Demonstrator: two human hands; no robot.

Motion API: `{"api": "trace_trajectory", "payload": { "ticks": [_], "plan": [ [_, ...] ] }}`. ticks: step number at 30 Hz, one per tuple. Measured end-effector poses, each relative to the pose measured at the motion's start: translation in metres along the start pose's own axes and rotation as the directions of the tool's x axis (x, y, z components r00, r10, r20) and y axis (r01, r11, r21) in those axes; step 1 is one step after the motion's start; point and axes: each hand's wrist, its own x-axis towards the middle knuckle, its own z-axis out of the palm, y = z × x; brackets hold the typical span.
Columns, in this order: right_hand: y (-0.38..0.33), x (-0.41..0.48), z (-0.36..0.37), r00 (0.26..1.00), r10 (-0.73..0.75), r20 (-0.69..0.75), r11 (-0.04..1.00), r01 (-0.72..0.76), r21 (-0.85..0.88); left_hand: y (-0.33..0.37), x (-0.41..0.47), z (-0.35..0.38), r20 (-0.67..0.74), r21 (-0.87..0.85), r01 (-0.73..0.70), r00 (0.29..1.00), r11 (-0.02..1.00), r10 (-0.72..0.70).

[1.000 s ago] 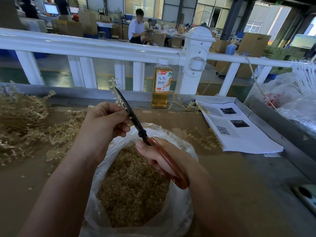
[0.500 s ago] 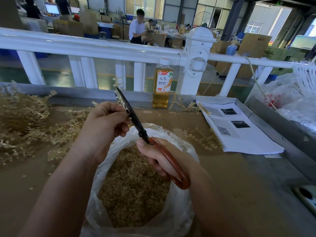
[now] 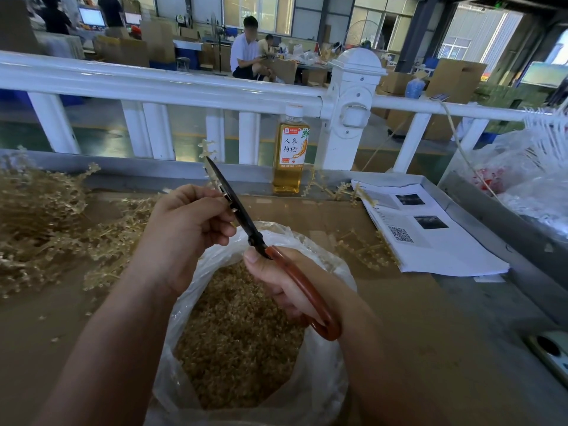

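Scissors (image 3: 246, 224) at frame centre: black blades, red-brown loop handles, tips pointing up and left toward the railing. The right hand (image 3: 276, 281) grips them, fingers curled round the handle loop and thumb lying along the top near the pivot. The blades cross a thin pale-tan sprig (image 3: 206, 149) with small knobs. Its top pokes up above the blade tip. The left hand (image 3: 187, 222), centre-left, has its fingers clenched and pinches the sprig's lower part against the blade.

Hard to read:
- The blades are seen nearly edge-on and look together, but I can't be sure.
- The sprig below the tip is hidden behind the blade and the left fingers.
- The far handle loop is hidden by the right palm.

Both hands are over a clear plastic bag (image 3: 325, 379), lower centre, filled with small tan cut bits (image 3: 239, 339). The forearms cover part of its rim.

Around:
- A heap of uncut sprigs (image 3: 37, 216) at left.
- A few loose ones (image 3: 365, 247) right of the bag, touching the printed sheets with a QR code (image 3: 430, 241).
- An amber drink bottle (image 3: 290, 152) upright at the table's back edge, against the white railing (image 3: 184, 87).
- Crumpled plastic bags (image 3: 522, 173) at the right edge.
- A phone (image 3: 550, 352) at lower right, cut off by the frame.
- A brown cardboard surface (image 3: 415, 318) under it all.
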Motion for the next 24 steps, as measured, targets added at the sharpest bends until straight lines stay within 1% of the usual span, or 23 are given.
{"api": "trace_trajectory", "payload": {
  "ticks": [2, 6, 11, 24],
  "plan": [
    [-0.001, -0.0014, -0.0008, 1.0, -0.009, -0.012, 1.0, 0.009, -0.006, 0.0, -0.0007, 0.0004, 0.0, -0.008, -0.005, 1.0, 1.0, 0.005],
    [-0.0053, -0.0084, -0.0015, 0.997, -0.076, 0.003, 0.997, 0.076, -0.005, 0.0006, -0.0006, 0.0009, -0.013, -0.002, -0.017, 1.0, 1.0, 0.017],
    [-0.0044, -0.008, 0.0013, 0.994, -0.105, 0.0, 0.994, 0.105, -0.02, 0.001, -0.0007, 0.0017, -0.012, 0.018, -0.012, 1.0, 1.0, 0.012],
    [-0.0057, -0.008, -0.0001, 0.998, -0.061, 0.019, 0.998, 0.061, 0.016, 0.0016, -0.0008, 0.004, -0.02, 0.005, 0.004, 1.0, 1.0, -0.004]
  ]
}}
